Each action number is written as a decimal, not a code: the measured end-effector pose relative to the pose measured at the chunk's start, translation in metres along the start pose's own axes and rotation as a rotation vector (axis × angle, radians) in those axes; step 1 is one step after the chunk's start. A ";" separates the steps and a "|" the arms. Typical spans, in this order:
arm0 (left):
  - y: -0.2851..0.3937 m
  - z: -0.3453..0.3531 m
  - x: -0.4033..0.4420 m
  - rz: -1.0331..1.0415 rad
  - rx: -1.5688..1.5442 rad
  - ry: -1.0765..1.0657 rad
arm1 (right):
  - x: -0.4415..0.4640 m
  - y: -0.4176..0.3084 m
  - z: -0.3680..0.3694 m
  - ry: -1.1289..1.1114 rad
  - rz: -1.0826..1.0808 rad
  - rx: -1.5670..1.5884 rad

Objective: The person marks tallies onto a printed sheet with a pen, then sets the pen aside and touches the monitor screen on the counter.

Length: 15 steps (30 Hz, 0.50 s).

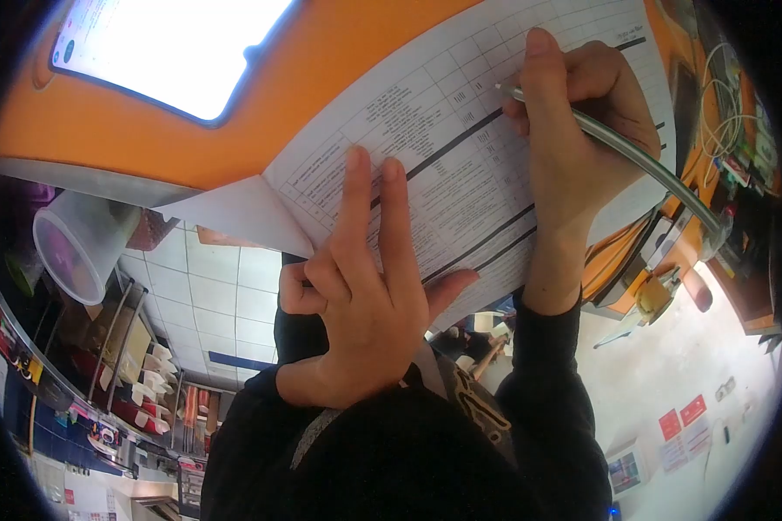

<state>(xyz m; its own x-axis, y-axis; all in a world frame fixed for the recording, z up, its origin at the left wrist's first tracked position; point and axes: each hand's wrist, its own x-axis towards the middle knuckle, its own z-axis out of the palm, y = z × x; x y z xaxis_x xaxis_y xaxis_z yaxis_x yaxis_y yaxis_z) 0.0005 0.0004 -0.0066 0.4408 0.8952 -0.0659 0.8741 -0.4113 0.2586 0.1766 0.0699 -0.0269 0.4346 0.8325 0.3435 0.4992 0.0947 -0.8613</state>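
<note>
A printed form (487,174) with a ruled table, thick dark bars and handwritten tally marks lies on the orange tabletop (339,43). My left hand (365,304) rests on its left part, with the index and middle fingers stretched out over the printed lines and the thumb spread to the side. The other two fingers are curled, and nothing is in this hand. My right hand (582,156) grips a long, silvery pen (643,161) whose tip points left over the grid columns. I cannot tell if the tip touches the paper.
A device with a bright screen (174,52) lies at the upper left of the tabletop. A translucent plastic tub (74,247) is at the left, below the table edge. Pale cables (721,113) and a yellow object (653,297) are at the right. White floor tiles (213,300) show below.
</note>
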 end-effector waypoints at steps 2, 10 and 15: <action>0.000 0.000 0.000 0.002 0.012 0.003 | 0.001 0.001 -0.001 -0.029 -0.002 0.005; 0.000 0.001 0.000 0.007 -0.018 0.006 | 0.000 0.003 -0.002 -0.039 -0.012 -0.047; 0.000 0.001 -0.001 0.009 -0.014 0.024 | 0.001 0.004 -0.003 -0.060 -0.060 -0.053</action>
<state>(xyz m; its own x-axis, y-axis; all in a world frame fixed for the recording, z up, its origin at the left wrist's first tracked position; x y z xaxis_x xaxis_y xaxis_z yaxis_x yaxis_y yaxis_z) 0.0003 -0.0004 -0.0080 0.4438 0.8952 -0.0401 0.8668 -0.4175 0.2727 0.1812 0.0695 -0.0289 0.3577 0.8577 0.3694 0.5624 0.1179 -0.8184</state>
